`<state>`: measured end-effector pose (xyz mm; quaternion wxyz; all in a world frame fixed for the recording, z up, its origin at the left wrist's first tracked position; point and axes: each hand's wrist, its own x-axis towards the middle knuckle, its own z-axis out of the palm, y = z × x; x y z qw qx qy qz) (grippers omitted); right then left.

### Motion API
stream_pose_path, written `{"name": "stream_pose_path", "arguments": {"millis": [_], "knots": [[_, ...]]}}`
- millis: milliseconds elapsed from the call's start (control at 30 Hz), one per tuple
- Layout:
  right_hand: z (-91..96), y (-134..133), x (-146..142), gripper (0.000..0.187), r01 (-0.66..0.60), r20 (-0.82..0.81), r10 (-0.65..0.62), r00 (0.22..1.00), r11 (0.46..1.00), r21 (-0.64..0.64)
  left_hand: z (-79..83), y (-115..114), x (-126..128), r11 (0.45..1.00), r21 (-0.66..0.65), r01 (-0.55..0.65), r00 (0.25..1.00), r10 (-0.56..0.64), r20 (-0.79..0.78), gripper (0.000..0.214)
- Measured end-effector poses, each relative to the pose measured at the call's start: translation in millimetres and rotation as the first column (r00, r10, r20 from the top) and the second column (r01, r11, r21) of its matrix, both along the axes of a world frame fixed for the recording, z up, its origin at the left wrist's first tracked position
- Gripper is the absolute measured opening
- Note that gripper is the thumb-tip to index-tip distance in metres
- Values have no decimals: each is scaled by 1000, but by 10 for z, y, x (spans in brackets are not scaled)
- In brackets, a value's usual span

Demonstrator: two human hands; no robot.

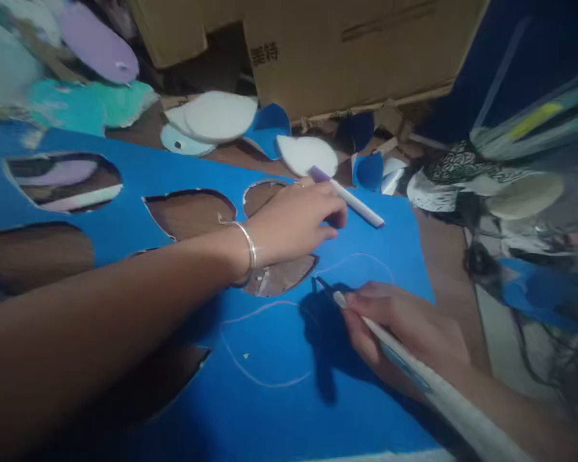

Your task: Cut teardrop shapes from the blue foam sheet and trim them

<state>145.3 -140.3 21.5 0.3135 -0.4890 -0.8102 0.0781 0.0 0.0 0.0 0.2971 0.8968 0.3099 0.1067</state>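
A blue foam sheet (250, 398) with several cut-out holes and faint drawn outlines lies before me. My left hand (298, 218), with a silver bangle (248, 253) on the wrist, rests on the sheet and pinches a white marker with a purple cap (349, 197). My right hand (404, 327) grips a long white tool (414, 372) like a pen, its dark tip touching the sheet by a drawn line.
Cardboard boxes (347, 58) stand behind the sheet. Cut white, blue, teal and lilac foam shapes (219, 115) lie at the back and upper left. A patterned black-and-white cloth (453, 173) and cluttered items sit on the right, by the brown tabletop (443, 250).
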Motion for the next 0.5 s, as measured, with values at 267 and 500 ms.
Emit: {"name": "stream_pose_path", "arguments": {"millis": [267,500], "knots": [[-88,17,17,13,-18,53,16,998,999,38,3,8,34,1000,-3,-3,1000,3,6,12],[-57,15,14,13,3,49,-4,999,1000,22,-5,2,30,1000,7,-3,1000,3,23,12]]}}
